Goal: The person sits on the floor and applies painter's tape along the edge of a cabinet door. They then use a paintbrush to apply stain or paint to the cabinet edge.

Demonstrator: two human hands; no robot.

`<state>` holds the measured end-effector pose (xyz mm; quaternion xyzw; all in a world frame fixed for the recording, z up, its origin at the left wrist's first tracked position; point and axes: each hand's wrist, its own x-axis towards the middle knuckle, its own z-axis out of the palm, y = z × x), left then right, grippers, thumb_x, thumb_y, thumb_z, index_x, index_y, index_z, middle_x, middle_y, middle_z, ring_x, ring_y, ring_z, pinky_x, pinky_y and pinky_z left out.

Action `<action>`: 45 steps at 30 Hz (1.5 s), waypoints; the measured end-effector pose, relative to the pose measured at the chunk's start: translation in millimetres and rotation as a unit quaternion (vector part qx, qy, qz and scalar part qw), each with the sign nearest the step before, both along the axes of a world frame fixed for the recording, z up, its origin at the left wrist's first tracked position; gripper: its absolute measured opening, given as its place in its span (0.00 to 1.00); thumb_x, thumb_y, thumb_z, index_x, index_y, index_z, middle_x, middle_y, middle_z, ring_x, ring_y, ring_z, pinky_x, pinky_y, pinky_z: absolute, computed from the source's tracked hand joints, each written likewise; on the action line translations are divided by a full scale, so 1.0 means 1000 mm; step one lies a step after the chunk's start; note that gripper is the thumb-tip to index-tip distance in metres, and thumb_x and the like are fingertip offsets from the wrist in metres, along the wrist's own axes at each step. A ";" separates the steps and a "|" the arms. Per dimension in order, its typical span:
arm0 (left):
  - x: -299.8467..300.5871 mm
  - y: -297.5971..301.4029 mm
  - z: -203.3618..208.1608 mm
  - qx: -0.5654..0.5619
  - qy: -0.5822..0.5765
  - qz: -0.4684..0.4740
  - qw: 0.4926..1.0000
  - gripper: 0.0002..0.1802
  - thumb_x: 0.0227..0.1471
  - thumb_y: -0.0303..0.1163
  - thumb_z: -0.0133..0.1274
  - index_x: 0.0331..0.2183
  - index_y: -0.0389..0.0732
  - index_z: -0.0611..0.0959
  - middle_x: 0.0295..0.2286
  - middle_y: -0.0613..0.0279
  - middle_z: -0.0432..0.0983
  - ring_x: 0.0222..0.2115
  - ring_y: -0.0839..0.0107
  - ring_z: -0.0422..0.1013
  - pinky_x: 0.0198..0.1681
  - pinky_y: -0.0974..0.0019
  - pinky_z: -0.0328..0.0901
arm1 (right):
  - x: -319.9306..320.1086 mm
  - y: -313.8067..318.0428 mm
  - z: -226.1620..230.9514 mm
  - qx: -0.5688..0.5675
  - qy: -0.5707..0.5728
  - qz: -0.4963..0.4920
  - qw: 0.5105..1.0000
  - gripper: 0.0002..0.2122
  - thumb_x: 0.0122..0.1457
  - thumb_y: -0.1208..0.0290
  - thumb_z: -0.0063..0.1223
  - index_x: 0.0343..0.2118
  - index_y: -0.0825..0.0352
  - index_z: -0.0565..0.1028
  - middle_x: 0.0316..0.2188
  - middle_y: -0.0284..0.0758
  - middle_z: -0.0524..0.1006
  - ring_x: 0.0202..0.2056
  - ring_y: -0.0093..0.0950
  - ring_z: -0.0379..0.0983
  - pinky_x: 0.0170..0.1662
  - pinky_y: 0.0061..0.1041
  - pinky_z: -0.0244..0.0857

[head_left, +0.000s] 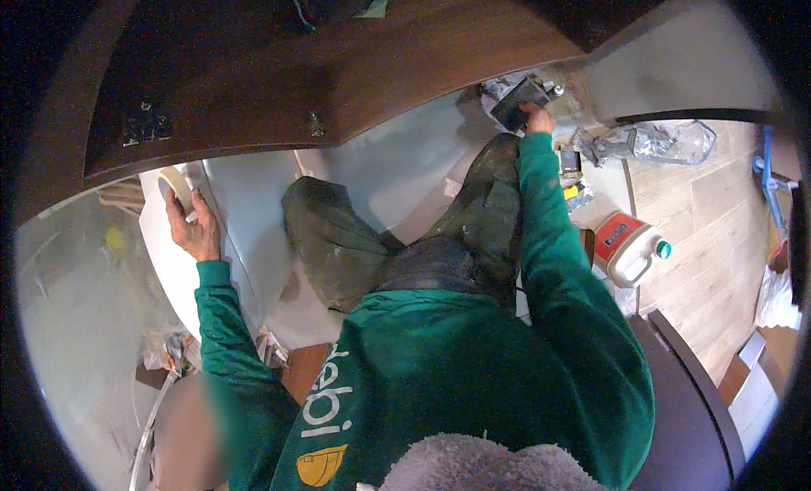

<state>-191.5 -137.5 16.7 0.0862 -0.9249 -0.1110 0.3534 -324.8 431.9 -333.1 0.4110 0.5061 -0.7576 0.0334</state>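
Note:
At the left, my left hand [198, 233] has its fingers and thumb around a pale ring-shaped roll of masking tape [174, 185]. The roll is beside a white curved surface [165, 259]. Far off to the right, my right hand [539, 119] grips a dark, flat, rectangular piece [517, 105] by its edge; its exact kind I cannot make out. That piece is above crumpled plastic and small items on the floor, near the corner under a brown wooden panel [405, 77].
The brown panel spans the top, in front of my knees. A jug with a red label and green cap [629, 248] stands right of my right arm. Clear plastic wrapping [659, 143] and a yellow-handled tool [573, 191] lie nearby. A dark cabinet panel [688, 406] is at lower right.

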 end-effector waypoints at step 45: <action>0.003 -0.002 0.002 0.045 0.087 0.023 0.995 0.24 0.46 0.28 0.63 0.45 0.29 0.78 0.37 0.43 0.79 0.36 0.55 0.77 0.42 0.60 0.72 | 0.056 -0.263 0.118 0.453 0.096 0.288 0.838 0.24 0.51 0.46 0.62 0.34 0.69 0.81 0.29 0.45 0.81 0.31 0.40 0.78 0.39 0.36 0.70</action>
